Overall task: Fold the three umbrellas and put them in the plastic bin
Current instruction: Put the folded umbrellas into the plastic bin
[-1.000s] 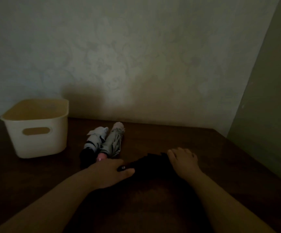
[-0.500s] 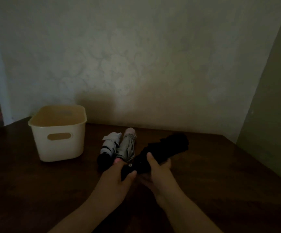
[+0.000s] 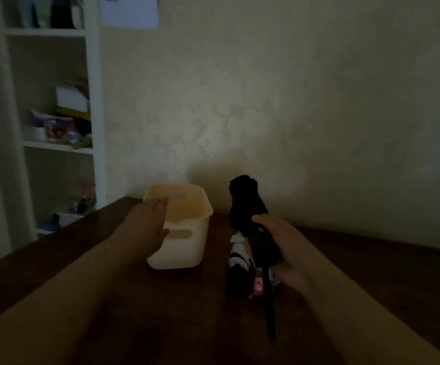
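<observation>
Lifting off the bench (image 3: 371,272), the black umbrella (image 3: 250,217) now stands in the right hand (image 3: 284,248) grip; left hand (image 3: 147,227), fingers straight, steadies the plastic bin (image 3: 184,248) at nine o'clock, ready for loading.

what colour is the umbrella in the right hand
Black, canopy and strap alike; the head view shows the umbrella gripped by the right hand.

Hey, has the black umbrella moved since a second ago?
Yes. The black umbrella, which lay on the table, is now lifted in the right hand, its top raised above the rim of the plastic bin.
</observation>
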{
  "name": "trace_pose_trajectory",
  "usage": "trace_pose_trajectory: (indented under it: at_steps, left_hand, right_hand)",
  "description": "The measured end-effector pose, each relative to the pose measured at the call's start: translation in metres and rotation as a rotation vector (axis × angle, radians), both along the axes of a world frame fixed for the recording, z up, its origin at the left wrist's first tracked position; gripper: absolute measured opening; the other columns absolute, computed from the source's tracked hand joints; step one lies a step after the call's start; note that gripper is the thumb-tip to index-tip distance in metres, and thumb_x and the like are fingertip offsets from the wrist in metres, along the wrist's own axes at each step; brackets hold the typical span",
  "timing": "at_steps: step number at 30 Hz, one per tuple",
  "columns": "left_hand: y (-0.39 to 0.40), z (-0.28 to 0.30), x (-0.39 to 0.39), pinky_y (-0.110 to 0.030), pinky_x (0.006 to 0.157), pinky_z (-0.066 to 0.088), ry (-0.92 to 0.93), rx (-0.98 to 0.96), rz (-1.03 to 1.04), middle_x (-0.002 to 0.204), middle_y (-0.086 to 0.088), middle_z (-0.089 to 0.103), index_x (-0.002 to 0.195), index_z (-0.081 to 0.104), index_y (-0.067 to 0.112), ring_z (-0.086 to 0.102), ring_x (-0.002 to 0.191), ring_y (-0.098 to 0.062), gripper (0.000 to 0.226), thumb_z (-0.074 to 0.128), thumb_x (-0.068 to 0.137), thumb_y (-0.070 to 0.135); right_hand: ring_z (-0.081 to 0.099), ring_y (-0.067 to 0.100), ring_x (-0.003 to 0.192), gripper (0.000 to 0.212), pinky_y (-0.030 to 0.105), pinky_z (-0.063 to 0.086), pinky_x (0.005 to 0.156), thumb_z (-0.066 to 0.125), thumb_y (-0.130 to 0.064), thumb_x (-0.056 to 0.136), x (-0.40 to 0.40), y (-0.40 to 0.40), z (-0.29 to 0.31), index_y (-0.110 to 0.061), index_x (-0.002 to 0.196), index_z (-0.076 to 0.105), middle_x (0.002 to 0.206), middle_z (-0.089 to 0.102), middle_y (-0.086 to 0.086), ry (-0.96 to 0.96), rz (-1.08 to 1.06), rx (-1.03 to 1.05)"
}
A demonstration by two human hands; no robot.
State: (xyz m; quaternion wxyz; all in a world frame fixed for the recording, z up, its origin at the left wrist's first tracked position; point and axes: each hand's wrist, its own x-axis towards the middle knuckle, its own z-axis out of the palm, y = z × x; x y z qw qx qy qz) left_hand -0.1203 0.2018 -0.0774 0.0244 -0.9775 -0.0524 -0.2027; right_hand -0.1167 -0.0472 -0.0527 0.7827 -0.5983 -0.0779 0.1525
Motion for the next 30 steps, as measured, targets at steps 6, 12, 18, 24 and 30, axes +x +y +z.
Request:
trace_pose_trajectory:
  at_steps: [6,12,18,24,30]
  left_hand:
    - [0.005,-0.018,0.004,-0.025,0.089,0.037,-0.018,-0.024,-0.097,0.116,-0.001,0.052,0.114,0.054,0.016,0.047,0.113,-0.018,0.02,0.048,0.095,0.02]
    - [0.002,-0.04,-0.022,-0.027,0.056,0.05,-0.166,0.182,-0.29,0.067,0.005,0.061,0.07,0.065,0.024,0.059,0.061,-0.013,0.034,0.09,0.047,0.021]
    - [0.002,-0.057,-0.046,-0.025,0.061,0.053,-0.199,0.123,-0.425,0.07,0.007,0.063,0.073,0.069,0.024,0.062,0.063,-0.011,0.033,0.087,0.046,0.018]
    - [-0.005,-0.057,-0.065,-0.022,0.057,0.052,-0.26,-0.128,-0.451,0.077,0.002,0.064,0.077,0.065,0.017,0.063,0.065,-0.014,0.029,0.081,0.059,0.001]
    - [-0.007,-0.054,-0.068,-0.015,0.058,0.047,-0.24,-0.095,-0.45,0.076,0.002,0.064,0.075,0.066,0.018,0.053,0.073,-0.001,0.045,0.088,0.043,-0.003]
  right_hand:
    - [0.063,0.017,0.054,0.035,0.024,0.05,0.05,0.055,-0.015,0.094,-0.003,0.02,0.008,-0.006,0.127,0.05,0.096,0.064,0.017,-0.079,0.183,-0.091]
    - [0.065,0.013,0.053,0.013,0.021,0.051,0.048,0.054,-0.013,0.094,-0.003,0.028,0.021,-0.006,0.103,0.058,0.093,0.065,0.016,-0.085,0.255,-0.226]
    - [0.067,0.019,0.065,0.018,0.027,0.053,0.055,0.062,-0.017,0.09,0.003,0.054,0.01,-0.012,0.107,0.059,0.094,0.067,0.012,-0.101,0.316,-0.357]
    - [0.061,0.02,0.102,0.037,0.034,0.054,0.083,0.061,-0.031,0.091,0.009,0.092,-0.018,-0.02,0.125,0.051,0.115,0.061,0.002,-0.176,0.259,-0.435]
    - [0.031,0.021,0.138,0.047,0.024,0.024,0.106,0.021,-0.032,0.105,0.011,0.089,-0.007,-0.021,0.15,0.024,0.154,0.028,0.004,-0.544,0.324,-0.947]
